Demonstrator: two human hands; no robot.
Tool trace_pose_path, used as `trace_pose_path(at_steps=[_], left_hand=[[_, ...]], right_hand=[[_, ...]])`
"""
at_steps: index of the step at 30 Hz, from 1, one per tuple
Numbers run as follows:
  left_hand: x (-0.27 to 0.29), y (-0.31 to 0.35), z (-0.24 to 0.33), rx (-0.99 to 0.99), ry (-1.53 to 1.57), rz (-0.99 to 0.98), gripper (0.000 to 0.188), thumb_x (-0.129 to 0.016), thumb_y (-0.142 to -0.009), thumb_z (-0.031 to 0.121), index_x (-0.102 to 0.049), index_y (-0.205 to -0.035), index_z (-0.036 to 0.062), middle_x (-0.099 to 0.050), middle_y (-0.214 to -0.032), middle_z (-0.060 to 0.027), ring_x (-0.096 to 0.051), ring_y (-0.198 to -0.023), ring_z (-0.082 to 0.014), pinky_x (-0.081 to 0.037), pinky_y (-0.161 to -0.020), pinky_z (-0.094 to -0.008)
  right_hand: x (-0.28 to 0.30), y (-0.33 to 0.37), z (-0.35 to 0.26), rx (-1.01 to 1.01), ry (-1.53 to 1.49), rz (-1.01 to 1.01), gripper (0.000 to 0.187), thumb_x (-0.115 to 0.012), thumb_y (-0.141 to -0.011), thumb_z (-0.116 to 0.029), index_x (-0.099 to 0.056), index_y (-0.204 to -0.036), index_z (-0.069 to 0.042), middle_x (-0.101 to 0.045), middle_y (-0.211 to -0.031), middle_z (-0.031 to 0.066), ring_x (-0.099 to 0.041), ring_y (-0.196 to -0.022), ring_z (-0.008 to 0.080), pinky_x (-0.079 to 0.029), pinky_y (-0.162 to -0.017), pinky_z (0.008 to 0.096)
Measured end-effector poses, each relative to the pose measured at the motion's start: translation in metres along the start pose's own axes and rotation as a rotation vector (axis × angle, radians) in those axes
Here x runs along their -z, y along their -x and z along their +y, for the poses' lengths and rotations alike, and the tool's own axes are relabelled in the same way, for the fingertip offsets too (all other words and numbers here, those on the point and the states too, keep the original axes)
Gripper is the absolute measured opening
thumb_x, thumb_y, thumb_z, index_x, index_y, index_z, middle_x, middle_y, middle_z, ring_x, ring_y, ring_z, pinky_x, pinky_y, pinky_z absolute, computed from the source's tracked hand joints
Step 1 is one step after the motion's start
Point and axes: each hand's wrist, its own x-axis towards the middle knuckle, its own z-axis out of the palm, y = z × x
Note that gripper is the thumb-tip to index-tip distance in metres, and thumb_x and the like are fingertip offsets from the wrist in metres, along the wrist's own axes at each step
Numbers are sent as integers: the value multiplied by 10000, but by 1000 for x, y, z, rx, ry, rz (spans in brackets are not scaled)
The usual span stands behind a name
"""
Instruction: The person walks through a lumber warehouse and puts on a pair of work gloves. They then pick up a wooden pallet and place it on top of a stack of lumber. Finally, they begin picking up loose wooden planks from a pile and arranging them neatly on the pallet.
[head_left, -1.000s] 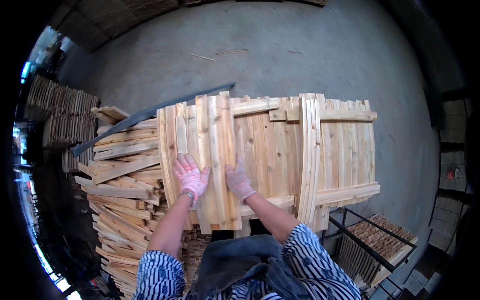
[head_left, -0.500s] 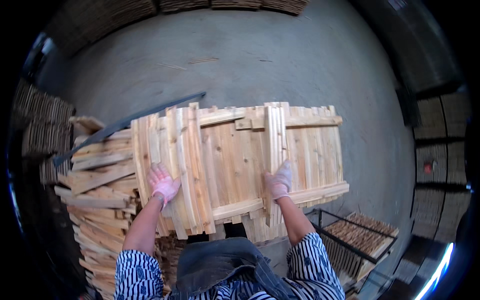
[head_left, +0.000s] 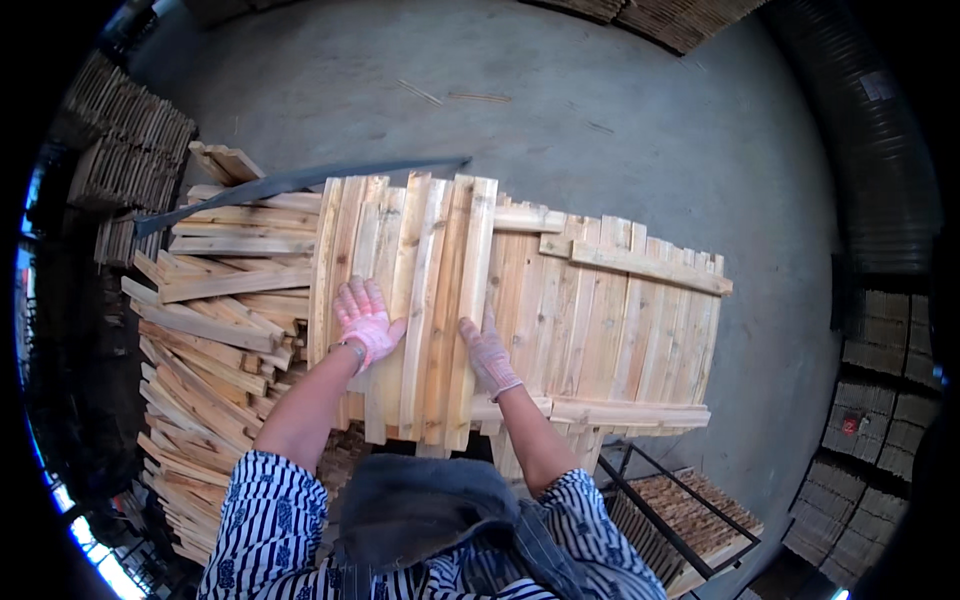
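In a pink-stained work glove, my left hand point(head_left: 368, 322) lies flat with its fingers spread on narrow wooden boards point(head_left: 427, 280) set side by side. My right hand point(head_left: 490, 358), gloved too, rests against the right edge of this row, thumb and fingers apart. The row lies over a layer of wooden planks point(head_left: 610, 340). Two crosswise slats, an upper one point(head_left: 650, 268) and a lower one point(head_left: 630, 413), lie across that layer right of my right hand. Part of the lower layer is hidden under the row.
Left of the boards is a jumbled pile of loose wooden slats point(head_left: 215, 330), with a dark strap point(head_left: 300, 180) across its far side. A black metal frame point(head_left: 680, 530) with stacked wood stands at lower right. Several board stacks point(head_left: 130, 150) line the edges; thin offcuts point(head_left: 480, 97) lie on the concrete floor.
My right hand has moved left with the boards beside it, closing the gap to the boards by my left hand. The view has shifted, too.
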Motion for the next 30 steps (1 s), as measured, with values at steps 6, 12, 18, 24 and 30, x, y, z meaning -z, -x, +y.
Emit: trace_pose_path(at_steps=[6, 12, 18, 24, 30], left_hand=[[-12, 6, 3, 6, 21, 4, 1036, -504, -899, 552, 44, -1537, -52, 111, -1598, -309, 167, -1456, -521, 98, -1154, -617], [-19, 1, -19, 14, 41, 75, 1044, -549, -885, 542, 15, -1533, -51, 110, -1597, -290, 147, -1455, -523, 84, -1145, -636], [-3, -2, -1, -19, 77, 29, 1080, -562, -877, 549, 54, -1539, -40, 163, -1600, -285, 197, -1460, -492, 100, -1154, -611], [10, 19, -7, 41, 53, -88, 1131, -607, -841, 541, 66, -1538, -43, 161, -1599, -289, 202, -1459, -493, 107, -1156, -604], [-2, -7, 11, -18, -64, -6, 1178, -682, -785, 473, 60, -1540, -43, 100, -1610, -290, 147, -1474, -487, 104, -1174, -577]], right_hand=[[-15, 7, -12, 95, 1201, -70, 789, -615, -929, -350, -248, -1502, 48, -424, -1445, 322, -470, -1315, 434, -412, -1083, 412], [39, -1, -3, -33, 422, 155, 753, -612, -925, -385, -296, -1448, 55, -436, -1419, 351, -540, -1204, 467, -466, -994, 439], [5, -3, 30, 78, 490, 362, 773, -549, -946, -424, -268, -1468, 72, -467, -1367, 333, -510, -1224, 467, -418, -1036, 472], [-57, 41, -47, 279, 823, 226, 801, -681, -845, -393, -345, -1451, 8, -445, -1378, 285, -471, -1242, 407, -390, -1061, 462], [-63, 5, -26, 397, 845, 289, 663, -737, -788, -346, -500, -1330, -47, -540, -1179, 220, -542, -1099, 375, -450, -927, 468]])
